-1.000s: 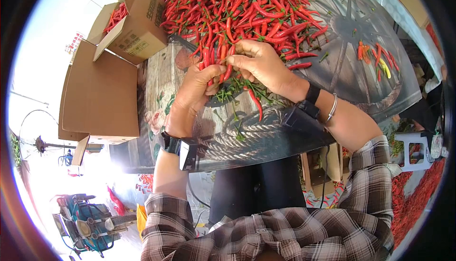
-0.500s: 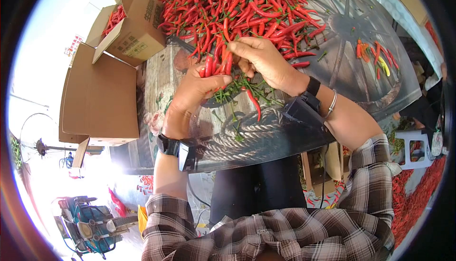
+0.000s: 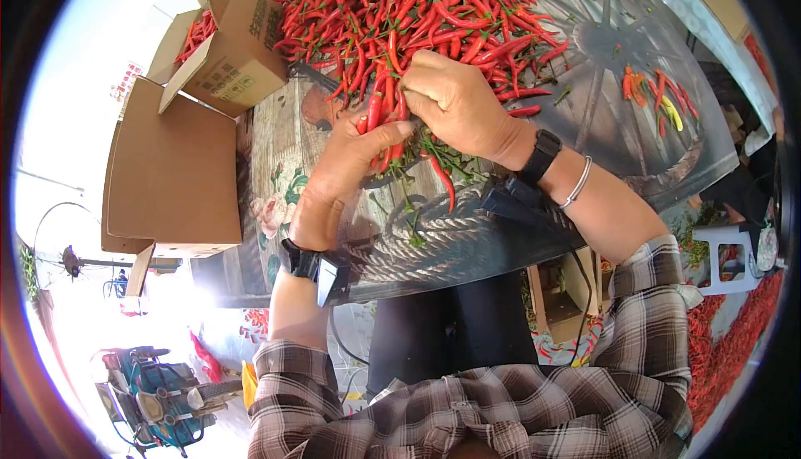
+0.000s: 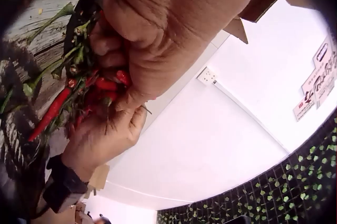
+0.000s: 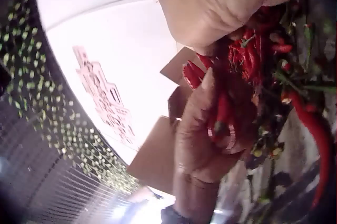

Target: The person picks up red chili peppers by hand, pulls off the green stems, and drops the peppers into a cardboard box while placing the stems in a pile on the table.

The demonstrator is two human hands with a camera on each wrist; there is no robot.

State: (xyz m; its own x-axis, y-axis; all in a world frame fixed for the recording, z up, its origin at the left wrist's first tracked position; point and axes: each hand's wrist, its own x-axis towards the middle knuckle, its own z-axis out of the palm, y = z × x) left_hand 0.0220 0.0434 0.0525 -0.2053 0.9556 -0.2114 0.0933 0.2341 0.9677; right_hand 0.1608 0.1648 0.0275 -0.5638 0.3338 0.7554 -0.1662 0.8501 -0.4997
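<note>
My left hand (image 3: pixel 342 158) grips several red chili peppers (image 3: pixel 375 113) in a bunch, its thumb laid across them. Close against it, my right hand (image 3: pixel 459 108) has its fingers curled, with thumb and forefinger at the stem end of the bunch. A thin green stem (image 4: pixel 147 110) pokes out by the right fingertips in the left wrist view. Below the hands, torn green stems (image 3: pixel 455 161) lie scattered on the table, with one loose red chili (image 3: pixel 440 182) among them. The right wrist view shows chilies (image 5: pixel 223 111) in the left palm, partly hidden by the fingers.
A big heap of red chilies (image 3: pixel 434 17) covers the far part of the table (image 3: pixel 576 133). Cardboard boxes stand at the left, one large (image 3: pixel 171 175) and one holding chilies (image 3: pixel 238 54). Several red, orange and yellow chilies (image 3: pixel 670 114) lie apart at the right.
The right hand drew slightly away from the bunch, then came back to it with its fingers curled further in. The left hand stays around the chilies, its thumb shifting across them.
</note>
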